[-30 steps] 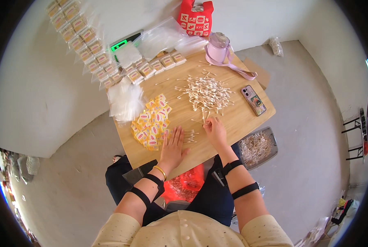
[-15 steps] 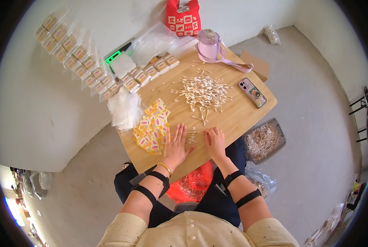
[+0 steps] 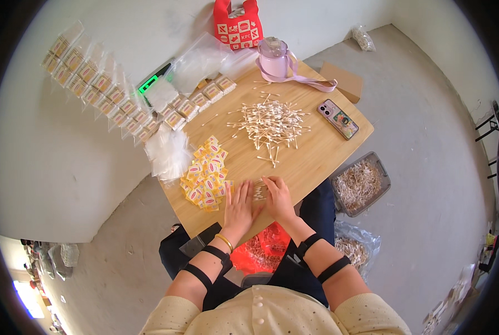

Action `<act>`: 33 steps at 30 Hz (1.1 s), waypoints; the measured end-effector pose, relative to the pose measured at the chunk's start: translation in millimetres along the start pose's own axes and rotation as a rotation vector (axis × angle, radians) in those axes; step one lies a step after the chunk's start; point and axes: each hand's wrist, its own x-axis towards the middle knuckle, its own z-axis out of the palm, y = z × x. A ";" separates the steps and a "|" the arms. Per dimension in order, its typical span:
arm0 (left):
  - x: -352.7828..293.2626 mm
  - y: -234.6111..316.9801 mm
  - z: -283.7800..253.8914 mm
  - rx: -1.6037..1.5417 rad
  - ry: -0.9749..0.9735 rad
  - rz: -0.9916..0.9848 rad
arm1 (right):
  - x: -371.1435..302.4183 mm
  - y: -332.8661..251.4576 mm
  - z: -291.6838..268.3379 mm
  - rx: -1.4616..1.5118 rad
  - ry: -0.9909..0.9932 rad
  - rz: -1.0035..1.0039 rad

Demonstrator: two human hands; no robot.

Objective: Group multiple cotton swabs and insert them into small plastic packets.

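Note:
Between my two hands, near the table's front edge, lies a small row of cotton swabs (image 3: 259, 192). My left hand (image 3: 239, 211) rests flat beside the row, fingers stretched out, its side close to the yellow-and-white paper cards (image 3: 206, 177). On the other side, my right hand (image 3: 279, 199) has its fingers bent and pressed together at the row's far right end, gripping swabs there; the fingertips partly hide them. Farther back is a loose pile of cotton swabs (image 3: 273, 123).
Packed swab bags (image 3: 96, 89) line the back left, near clear plastic bags (image 3: 168, 151). A lilac bottle (image 3: 273, 56) and a phone (image 3: 338, 119) stand and lie at the right. A grey bin of swabs (image 3: 361, 184) sits beside the table (image 3: 311, 162); a red bag (image 3: 269, 245) is below.
My right hand has moved left toward my left hand, bringing the gap between them down around the small row of swabs. My left hand stays nearly in place. The view has shifted slightly.

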 end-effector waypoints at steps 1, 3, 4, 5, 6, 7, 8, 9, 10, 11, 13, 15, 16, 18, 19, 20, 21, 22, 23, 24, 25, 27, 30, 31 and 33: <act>-1.6 0.0 -0.6 -0.016 -0.013 0.003 | 0.4 0.1 -2.1 0.106 -0.007 0.061; -4.4 -0.5 -2.4 -0.037 -0.006 0.006 | 0.8 -1.9 -7.3 0.109 -0.013 0.054; -5.7 -1.1 -3.5 -0.061 0.001 0.010 | 1.2 -3.1 -9.3 0.109 -0.017 0.048; -7.0 -1.9 -3.6 -0.071 0.002 0.008 | 2.1 -3.6 -11.1 0.101 -0.023 0.049; -9.5 -3.7 -4.3 -0.087 0.014 -0.023 | 3.8 -3.9 -12.4 0.028 -0.037 0.000; -11.6 -6.1 -4.9 -0.103 0.025 -0.055 | 6.0 -4.2 -13.0 -0.045 -0.054 -0.050; -15.6 -8.7 -3.5 -0.101 0.023 -0.056 | 7.5 -2.9 -13.2 -0.042 -0.054 -0.049; -20.5 -11.4 -1.9 -0.082 0.018 -0.090 | 9.5 -1.5 -12.9 -0.077 -0.103 -0.103; -25.2 -13.4 0.2 -0.064 0.012 -0.125 | 9.7 -0.8 -12.4 -0.112 -0.153 -0.157; -29.6 -16.5 3.0 -0.063 0.012 -0.132 | 10.1 -1.8 -10.1 -0.108 -0.158 -0.160; -37.0 -21.7 9.7 -0.053 0.010 -0.164 | 10.5 -4.0 -5.6 -0.338 -0.242 -0.260; -38.2 -20.6 8.8 -0.047 0.003 -0.168 | 6.0 -6.2 -3.6 -0.389 -0.286 -0.266; -37.9 -19.8 8.6 -0.040 -0.004 -0.166 | 3.6 -7.2 -3.2 -0.442 -0.323 -0.268; -35.5 -18.8 6.2 -0.054 0.009 -0.174 | 1.5 -11.0 -4.8 -0.445 -0.329 -0.249; -33.8 -17.8 5.1 -0.065 0.021 -0.177 | 1.4 -12.5 -5.6 -0.446 -0.331 -0.226; -33.1 -16.1 6.5 -0.067 0.020 -0.179 | 0.6 -12.8 -5.4 -0.448 -0.334 -0.226; -32.0 -13.3 8.3 -0.052 -0.001 -0.175 | 0.1 -13.0 -5.2 -0.452 -0.335 -0.236; -31.3 -10.1 10.0 -0.035 -0.023 -0.170 | -0.7 -13.4 -4.9 -0.455 -0.336 -0.246; -30.3 -5.9 13.2 -0.037 -0.023 -0.170 | -1.6 -11.6 -2.8 -0.457 -0.337 -0.246; -29.5 -1.3 16.4 -0.074 0.000 -0.172 | -2.3 -10.3 0.2 -0.502 -0.336 -0.260; -29.9 0.6 18.5 -0.110 0.022 -0.174 | -3.2 -8.7 2.4 -0.546 -0.335 -0.275; -31.8 0.2 15.8 -0.137 0.014 -0.189 | -2.9 -8.2 -1.0 -0.542 -0.338 -0.258; -38.0 -10.5 13.7 -0.154 0.016 -0.208 | -1.8 -7.9 -8.8 -0.529 -0.343 -0.235; -39.7 -13.0 14.2 -0.144 0.024 -0.209 | -1.5 -8.3 -11.2 -0.522 -0.344 -0.225; -38.4 -12.0 11.3 -0.113 0.014 -0.191 | -2.3 -8.3 -12.9 -0.523 -0.344 -0.237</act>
